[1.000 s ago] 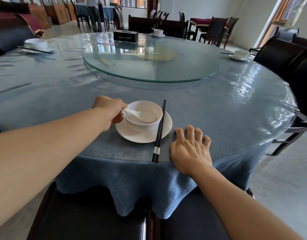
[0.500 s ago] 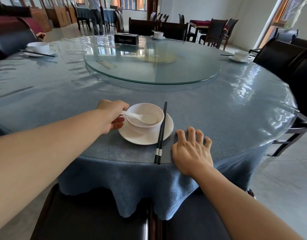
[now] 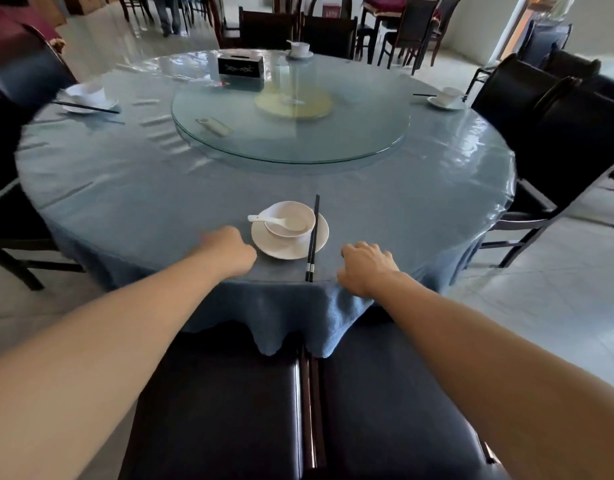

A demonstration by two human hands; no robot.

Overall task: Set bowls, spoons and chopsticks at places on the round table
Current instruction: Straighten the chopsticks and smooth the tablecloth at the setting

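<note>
My left hand [image 3: 229, 252] is curled into an empty fist just left of the saucer [image 3: 277, 248]. The bowl [image 3: 300, 214] stands on it, spoon [image 3: 276, 220] inside, chopsticks [image 3: 313, 237] across its right rim. My right hand [image 3: 366, 268] rests slack and empty near the table [image 3: 125, 202] edge.

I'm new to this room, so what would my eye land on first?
A big round blue-covered table fills the view, a glass turntable at its middle. At the near edge a white bowl with a spoon sits on a saucer, black chopsticks along its right, between left hand and right hand.
</note>
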